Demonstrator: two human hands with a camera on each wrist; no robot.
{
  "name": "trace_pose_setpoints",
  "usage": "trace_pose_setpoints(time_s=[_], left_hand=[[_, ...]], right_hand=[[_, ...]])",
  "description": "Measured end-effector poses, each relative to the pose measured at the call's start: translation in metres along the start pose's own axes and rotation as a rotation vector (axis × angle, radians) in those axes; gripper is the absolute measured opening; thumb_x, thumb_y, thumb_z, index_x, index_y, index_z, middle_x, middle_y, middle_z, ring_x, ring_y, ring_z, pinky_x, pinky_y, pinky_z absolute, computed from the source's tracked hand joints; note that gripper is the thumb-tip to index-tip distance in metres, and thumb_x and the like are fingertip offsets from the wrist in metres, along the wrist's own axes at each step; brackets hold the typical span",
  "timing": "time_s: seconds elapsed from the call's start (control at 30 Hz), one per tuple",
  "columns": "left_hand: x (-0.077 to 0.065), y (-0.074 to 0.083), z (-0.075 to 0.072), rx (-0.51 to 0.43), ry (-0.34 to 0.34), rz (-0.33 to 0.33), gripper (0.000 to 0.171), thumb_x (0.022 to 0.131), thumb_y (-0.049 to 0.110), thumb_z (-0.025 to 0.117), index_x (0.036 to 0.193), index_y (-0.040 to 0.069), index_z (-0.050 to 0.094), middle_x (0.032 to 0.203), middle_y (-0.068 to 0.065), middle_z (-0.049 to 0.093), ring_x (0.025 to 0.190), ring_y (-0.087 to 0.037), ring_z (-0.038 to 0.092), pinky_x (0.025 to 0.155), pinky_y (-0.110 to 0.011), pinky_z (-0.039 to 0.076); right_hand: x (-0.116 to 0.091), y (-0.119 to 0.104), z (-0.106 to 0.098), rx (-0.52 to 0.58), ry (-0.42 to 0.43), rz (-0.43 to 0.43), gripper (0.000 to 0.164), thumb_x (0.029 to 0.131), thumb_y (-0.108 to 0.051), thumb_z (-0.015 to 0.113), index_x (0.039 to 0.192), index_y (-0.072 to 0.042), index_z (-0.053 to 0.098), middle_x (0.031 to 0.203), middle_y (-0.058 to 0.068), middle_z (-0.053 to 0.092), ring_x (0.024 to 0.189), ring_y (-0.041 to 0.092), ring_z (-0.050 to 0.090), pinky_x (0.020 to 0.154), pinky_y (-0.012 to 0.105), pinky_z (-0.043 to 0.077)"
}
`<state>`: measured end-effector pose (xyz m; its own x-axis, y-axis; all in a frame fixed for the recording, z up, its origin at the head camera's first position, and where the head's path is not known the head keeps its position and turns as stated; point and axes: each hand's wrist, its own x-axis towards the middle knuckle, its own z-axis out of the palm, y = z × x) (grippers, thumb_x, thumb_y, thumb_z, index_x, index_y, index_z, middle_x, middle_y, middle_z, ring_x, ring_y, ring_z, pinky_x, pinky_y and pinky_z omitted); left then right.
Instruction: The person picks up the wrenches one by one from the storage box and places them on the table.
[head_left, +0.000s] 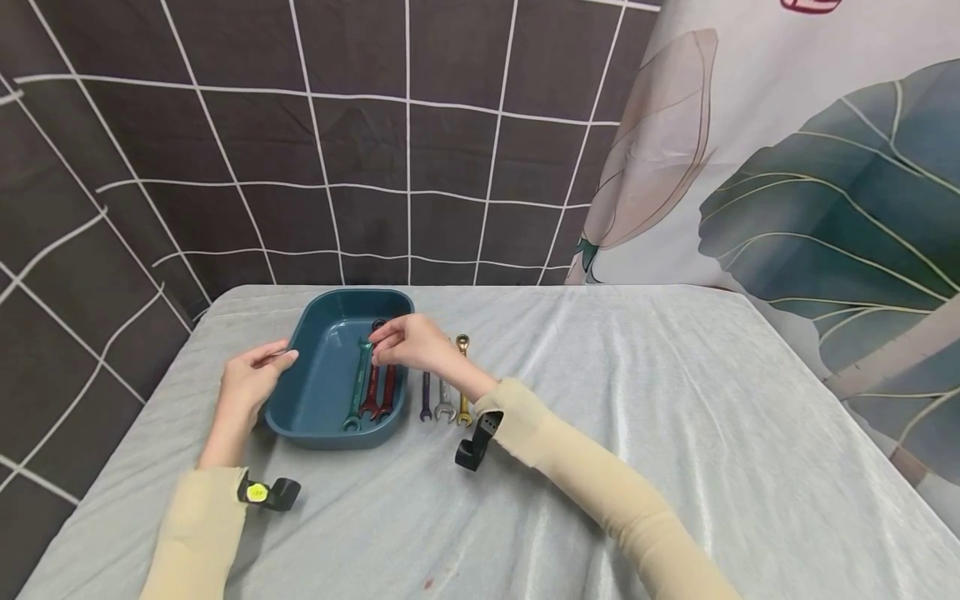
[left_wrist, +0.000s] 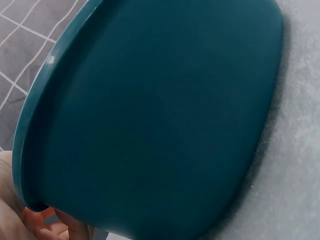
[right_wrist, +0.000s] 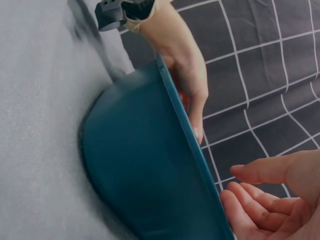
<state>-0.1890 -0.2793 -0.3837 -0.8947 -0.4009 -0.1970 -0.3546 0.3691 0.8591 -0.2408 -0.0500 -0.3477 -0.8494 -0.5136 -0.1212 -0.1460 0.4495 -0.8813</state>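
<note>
Found left hand [head_left: 250,379] clamped on left rim of blue bin [head_left: 318,375]. Found right hand [head_left: 412,342] over right side of bin, thumb and fingertips apart; unable to confirm contact with wrenches below. Logged inside bin, lengthwise along right side: green wrench [head_left: 357,387], red wrench [head_left: 372,386], dark red wrench [head_left: 387,390]. Logged on cloth-covered desk [head_left: 570,358], just right of bin: purple wrench [head_left: 426,396], silver wrench [head_left: 444,400], gold wrench [head_left: 464,408].

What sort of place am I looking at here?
Probably a makeshift indoor workspace: a pale cloth spread flat for working on, with a dark grid-patterned hanging behind it and a leaf-print hanging at the right.
</note>
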Motion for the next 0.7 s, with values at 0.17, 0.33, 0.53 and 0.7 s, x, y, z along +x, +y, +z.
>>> trace_pose_setpoints(time_s=[0.17, 0.33, 0.53, 0.7], left_hand=[[-0.001, 0.0, 0.0, 0.0, -0.007, 0.001, 0.049, 0.096, 0.026, 0.055, 0.141, 0.006, 0.048, 0.144, -0.017, 0.049, 0.132, -0.032, 0.046, 0.109, -0.045, 0.038], [0.0, 0.002, 0.001, -0.006, -0.014, 0.006, 0.049, 0.097, 0.025, 0.054, 0.141, 0.005, 0.047, 0.145, -0.016, 0.047, 0.133, -0.032, 0.045, 0.109, -0.045, 0.038], [0.0, 0.002, 0.001, -0.008, -0.012, 0.005, 0.048, 0.097, 0.024, 0.054, 0.141, 0.005, 0.048, 0.146, -0.016, 0.047, 0.133, -0.032, 0.045, 0.109, -0.045, 0.038], [0.0, 0.002, 0.0, -0.007, -0.001, -0.01, 0.048, 0.097, 0.025, 0.055, 0.141, 0.006, 0.048, 0.145, -0.015, 0.047, 0.132, -0.031, 0.045, 0.109, -0.044, 0.038]], right_hand=[[0.006, 0.0, 0.002, -0.014, -0.023, -0.017, 0.032, 0.082, -0.006, 0.072, 0.113, 0.001, 0.068, 0.094, 0.013, 0.075, 0.077, 0.011, 0.069, 0.069, 0.017, 0.052], [0.012, -0.002, 0.004, -0.048, -0.013, -0.008, 0.031, 0.083, -0.008, 0.073, 0.113, -0.001, 0.068, 0.093, 0.011, 0.075, 0.08, 0.012, 0.069, 0.07, 0.018, 0.052], [0.018, -0.003, 0.009, -0.099, 0.01, 0.019, 0.032, 0.081, -0.01, 0.075, 0.112, -0.004, 0.069, 0.087, 0.005, 0.075, 0.076, 0.008, 0.068, 0.069, 0.018, 0.05], [0.023, -0.005, 0.012, -0.146, 0.019, 0.015, 0.029, 0.081, -0.012, 0.075, 0.109, -0.004, 0.07, 0.081, 0.003, 0.074, 0.075, 0.009, 0.067, 0.068, 0.018, 0.049]])
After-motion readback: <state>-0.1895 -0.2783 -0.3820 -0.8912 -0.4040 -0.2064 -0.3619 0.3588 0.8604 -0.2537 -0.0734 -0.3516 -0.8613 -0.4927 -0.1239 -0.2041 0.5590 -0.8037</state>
